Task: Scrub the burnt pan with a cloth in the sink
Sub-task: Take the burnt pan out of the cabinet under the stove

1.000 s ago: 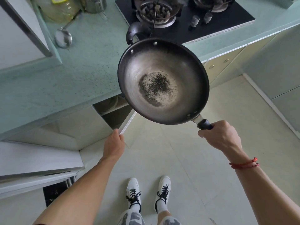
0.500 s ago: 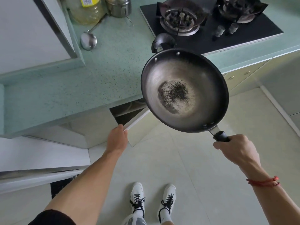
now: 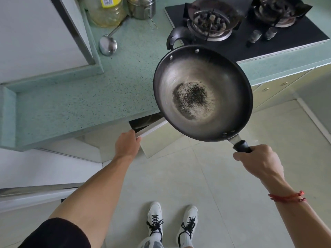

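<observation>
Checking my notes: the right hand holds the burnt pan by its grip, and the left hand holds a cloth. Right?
No. The left hand grips a cupboard door by its edge, not a cloth, as the head view shows. The right hand does hold the pan.

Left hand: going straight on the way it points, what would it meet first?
The left hand grips the edge of the cabinet door, so that comes first; beyond it lies the dark cabinet opening under the countertop, though depth is unclear.
</observation>
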Tool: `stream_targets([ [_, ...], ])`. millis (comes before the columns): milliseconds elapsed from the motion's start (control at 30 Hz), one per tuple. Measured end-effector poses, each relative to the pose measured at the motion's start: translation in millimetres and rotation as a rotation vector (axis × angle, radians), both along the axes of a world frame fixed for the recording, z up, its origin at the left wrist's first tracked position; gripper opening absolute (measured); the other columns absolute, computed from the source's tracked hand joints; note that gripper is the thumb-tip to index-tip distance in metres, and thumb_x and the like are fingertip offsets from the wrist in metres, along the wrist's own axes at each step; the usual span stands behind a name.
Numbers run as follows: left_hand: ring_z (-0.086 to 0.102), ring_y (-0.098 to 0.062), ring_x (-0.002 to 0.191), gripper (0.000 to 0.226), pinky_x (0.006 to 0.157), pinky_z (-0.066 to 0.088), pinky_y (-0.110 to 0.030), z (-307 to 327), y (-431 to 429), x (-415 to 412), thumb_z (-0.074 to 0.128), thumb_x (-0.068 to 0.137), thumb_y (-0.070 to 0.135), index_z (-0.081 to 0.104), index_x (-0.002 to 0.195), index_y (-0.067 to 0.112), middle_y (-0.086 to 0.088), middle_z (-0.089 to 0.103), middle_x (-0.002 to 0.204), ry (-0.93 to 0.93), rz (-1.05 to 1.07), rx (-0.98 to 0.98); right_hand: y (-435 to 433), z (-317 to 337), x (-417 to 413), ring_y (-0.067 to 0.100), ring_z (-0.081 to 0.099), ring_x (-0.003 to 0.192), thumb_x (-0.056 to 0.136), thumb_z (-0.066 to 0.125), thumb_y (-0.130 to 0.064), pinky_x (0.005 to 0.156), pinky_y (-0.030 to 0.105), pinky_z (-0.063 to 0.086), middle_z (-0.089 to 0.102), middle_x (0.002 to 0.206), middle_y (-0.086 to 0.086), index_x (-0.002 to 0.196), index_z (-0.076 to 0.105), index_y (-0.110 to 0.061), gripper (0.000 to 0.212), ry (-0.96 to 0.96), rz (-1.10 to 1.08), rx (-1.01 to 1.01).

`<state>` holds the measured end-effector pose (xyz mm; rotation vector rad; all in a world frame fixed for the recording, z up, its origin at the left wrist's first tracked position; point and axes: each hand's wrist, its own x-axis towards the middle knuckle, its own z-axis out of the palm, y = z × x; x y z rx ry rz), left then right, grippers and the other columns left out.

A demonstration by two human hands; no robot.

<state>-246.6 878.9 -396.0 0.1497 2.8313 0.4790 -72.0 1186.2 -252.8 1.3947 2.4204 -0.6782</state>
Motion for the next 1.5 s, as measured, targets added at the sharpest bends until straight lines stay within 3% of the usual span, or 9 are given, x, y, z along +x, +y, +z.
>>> stream_targets([
  [133,0.068,-0.032,0.073,0.042,0.06,0.047,-0.032,-2,-3,-8,0.064,0.09,0.032,0.057,0.058,0.007,-0.011,0.067,0.064,-0.098,0.191,0.138,-7,-3,-9,0.029,0.056,0.058,0.069,0.074,-0.029,0.053,0.027,0.038,0.058,0.061,0.008,0.064,0.063,-0.013,0.021,0.01,0.009,-0.008],
  [267,0.07,-0.026,0.069,0.038,0.072,0.057,-0.035,-4,-1,-14,0.064,0.088,0.03,0.069,0.062,0.003,-0.01,0.07,0.062,-0.191,0.316,0.257,-14,-6,-16,0.029,0.056,0.058,0.069,0.074,-0.03,0.053,0.027,0.038,0.058,0.06,0.008,0.064,0.063,-0.012,0.021,0.024,0.012,-0.008],
  [433,0.071,-0.03,0.066,0.037,0.068,0.06,-0.039,-14,0,-19,0.063,0.081,0.029,0.064,0.056,0.002,-0.015,0.069,0.06,-0.241,0.432,0.343,-24,-12,-23,0.028,0.049,0.051,0.069,0.073,-0.029,0.05,0.025,0.035,0.052,0.053,0.006,0.058,0.059,-0.011,0.025,0.054,0.018,-0.026],
  [567,0.073,-0.034,0.08,0.031,0.076,0.061,-0.047,-36,-5,-33,0.062,0.069,0.042,0.066,0.068,0.011,-0.017,0.073,0.079,-0.34,0.583,0.475,-34,-15,-30,0.028,0.049,0.051,0.068,0.072,-0.029,0.051,0.025,0.035,0.052,0.054,0.006,0.059,0.058,-0.01,0.026,0.078,-0.003,-0.039],
  [800,0.066,-0.026,0.07,0.025,0.079,0.058,-0.041,-7,21,-25,0.053,0.097,0.028,0.054,0.08,0.01,-0.013,0.067,0.083,-0.447,0.759,0.727,-41,-15,-39,0.027,0.05,0.053,0.069,0.073,-0.029,0.051,0.025,0.037,0.053,0.056,0.007,0.062,0.06,-0.009,0.025,0.121,0.014,-0.044],
  [1133,0.061,-0.027,0.078,0.025,0.086,0.055,-0.042,9,22,-18,0.055,0.097,0.03,0.054,0.077,0.016,-0.01,0.063,0.09,-0.478,0.682,0.742,-46,-14,-39,0.026,0.05,0.053,0.069,0.071,-0.03,0.051,0.024,0.037,0.054,0.057,0.006,0.064,0.062,-0.009,0.024,0.147,0.037,-0.047],
  [1300,0.057,-0.026,0.063,0.028,0.081,0.054,-0.042,25,11,-10,0.054,0.082,0.036,0.053,0.07,0.011,-0.006,0.058,0.066,-0.431,0.598,0.706,-46,-8,-28,0.027,0.052,0.055,0.067,0.07,-0.03,0.052,0.025,0.038,0.055,0.058,0.004,0.064,0.059,-0.01,0.024,0.131,0.044,-0.06],
  [1400,0.062,-0.026,0.072,0.025,0.083,0.055,-0.042,43,4,-8,0.055,0.094,0.026,0.058,0.073,0.013,-0.009,0.065,0.078,-0.382,0.583,0.675,-42,1,-19,0.026,0.047,0.053,0.068,0.07,-0.029,0.052,0.025,0.036,0.049,0.056,0.002,0.065,0.058,-0.008,0.024,0.12,0.051,-0.059],
  [1500,0.058,-0.023,0.064,0.028,0.078,0.052,-0.036,65,-1,-12,0.053,0.099,0.019,0.057,0.072,0.012,-0.007,0.062,0.07,-0.325,0.58,0.697,-37,11,-6,0.026,0.051,0.055,0.068,0.07,-0.031,0.052,0.026,0.039,0.054,0.058,0.003,0.069,0.062,-0.008,0.024,0.107,0.071,-0.055],
])
